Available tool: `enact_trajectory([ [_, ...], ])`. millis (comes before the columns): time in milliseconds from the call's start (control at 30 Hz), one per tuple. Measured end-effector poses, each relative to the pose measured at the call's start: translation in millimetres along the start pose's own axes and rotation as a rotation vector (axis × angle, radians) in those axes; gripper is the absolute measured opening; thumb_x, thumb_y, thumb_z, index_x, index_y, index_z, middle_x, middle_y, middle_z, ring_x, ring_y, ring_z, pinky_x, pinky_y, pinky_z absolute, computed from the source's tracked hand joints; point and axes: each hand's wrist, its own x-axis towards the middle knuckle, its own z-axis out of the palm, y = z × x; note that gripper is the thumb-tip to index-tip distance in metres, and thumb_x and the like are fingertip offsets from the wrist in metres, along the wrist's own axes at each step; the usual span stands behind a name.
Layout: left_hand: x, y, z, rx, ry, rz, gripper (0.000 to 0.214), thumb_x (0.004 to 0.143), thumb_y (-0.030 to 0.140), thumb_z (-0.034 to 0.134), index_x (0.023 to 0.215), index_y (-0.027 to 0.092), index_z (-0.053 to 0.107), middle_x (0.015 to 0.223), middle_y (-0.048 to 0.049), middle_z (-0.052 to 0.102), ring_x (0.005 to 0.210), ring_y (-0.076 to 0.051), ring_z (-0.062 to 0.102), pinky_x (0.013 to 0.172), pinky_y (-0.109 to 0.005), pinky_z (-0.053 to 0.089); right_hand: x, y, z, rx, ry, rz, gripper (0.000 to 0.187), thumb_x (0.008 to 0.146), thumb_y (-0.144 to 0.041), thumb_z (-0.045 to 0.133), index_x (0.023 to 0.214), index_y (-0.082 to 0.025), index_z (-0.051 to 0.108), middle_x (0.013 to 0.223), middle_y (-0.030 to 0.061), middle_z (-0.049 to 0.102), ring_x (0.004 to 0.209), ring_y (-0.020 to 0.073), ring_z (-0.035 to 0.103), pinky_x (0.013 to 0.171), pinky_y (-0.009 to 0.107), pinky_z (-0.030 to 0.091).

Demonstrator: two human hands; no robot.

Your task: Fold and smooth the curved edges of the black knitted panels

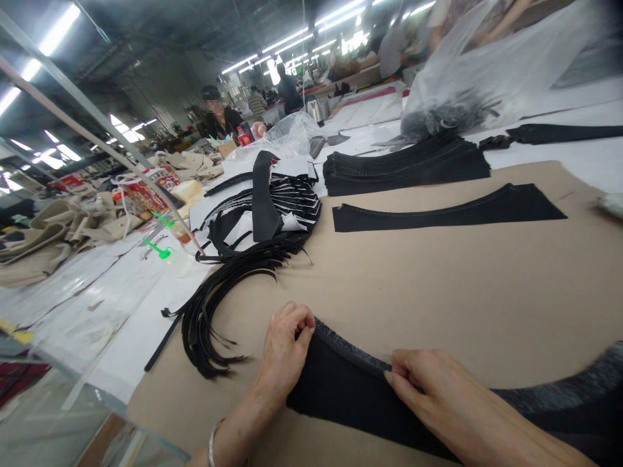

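Note:
A long black material panel (pixel 355 395) with a curved, grey-flecked edge strip (pixel 350 347) lies across the front of the beige board (pixel 438 279). My left hand (pixel 287 347) pinches the upper left corner of this panel between thumb and fingers. Further right along the same edge, my right hand (pixel 423 383) is closed, its thumb and fingertips on the strip. My right forearm hides part of the panel, which continues toward the right border of the view. Beyond my hands a similar black panel (pixel 448 211) lies flat on the board.
Behind that lies a stack of black panels (pixel 403 165) beside a clear plastic bag (pixel 457 91). A bundle of thin black strips (pixel 204 311) and a pile of striped pieces (pixel 287 201) are at left. Green-tipped bottles (pixel 175 259) stand near a slanted pole (pixel 165 194). A co-worker (pixel 221 120) is further back.

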Motion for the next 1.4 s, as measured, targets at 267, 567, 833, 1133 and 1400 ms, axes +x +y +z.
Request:
enact_trajectory([
  [267, -1, 3, -0.5, 0.064, -0.002, 0.034, 0.017, 0.080, 0.007, 0.048, 0.072, 0.021, 0.055, 0.075, 0.0031, 0.053, 0.078, -0.016, 0.051, 0.075, -0.031, 0.029, 1, -1, 0, -0.020, -0.002, 0.031, 0.028, 0.091, -0.017, 0.043, 0.070, -0.017, 0.061, 0.074, 0.0081, 0.068, 0.068, 0.0182, 0.061, 0.058, 0.027, 0.028],
  [567, 0, 8, -2.9, 0.105, -0.009, 0.031, 0.017, 0.080, 0.007, 0.047, 0.071, 0.020, 0.054, 0.074, 0.0031, 0.053, 0.080, -0.017, 0.051, 0.078, -0.033, 0.027, -1, -1, 1, -0.041, 0.029, 0.035, 0.026, 0.089, -0.018, 0.045, 0.071, -0.017, 0.064, 0.073, 0.0087, 0.068, 0.067, 0.0196, 0.062, 0.057, 0.027, 0.028],
  [833, 1, 9, -3.0, 0.114, -0.017, 0.033, 0.018, 0.078, 0.006, 0.049, 0.070, 0.020, 0.056, 0.073, 0.0030, 0.055, 0.080, -0.017, 0.052, 0.077, -0.033, 0.027, -4, -3, 1, -0.104, 0.025, 0.039, 0.026, 0.091, -0.020, 0.045, 0.074, -0.017, 0.065, 0.077, 0.0105, 0.070, 0.071, 0.0230, 0.065, 0.058, 0.028, 0.030],
  [1133, -1, 6, -1.1, 0.116, -0.019, 0.061, 0.025, 0.082, 0.007, 0.050, 0.070, 0.024, 0.064, 0.078, 0.0024, 0.060, 0.085, -0.018, 0.055, 0.079, -0.034, 0.029, -9, -3, 1, -0.122, 0.032, 0.021, 0.033, 0.097, -0.024, 0.039, 0.077, -0.020, 0.065, 0.077, 0.0090, 0.070, 0.072, 0.0233, 0.067, 0.057, 0.030, 0.029],
  [1400, -2, 8, -0.9, 0.144, 0.000, 0.047, 0.026, 0.083, 0.009, 0.052, 0.071, 0.026, 0.067, 0.078, 0.0021, 0.061, 0.085, -0.018, 0.056, 0.081, -0.035, 0.030, -7, -8, 1, -0.166, 0.003, 0.060, 0.029, 0.095, -0.022, 0.041, 0.082, -0.019, 0.067, 0.078, 0.0103, 0.070, 0.075, 0.0259, 0.068, 0.056, 0.030, 0.028],
])
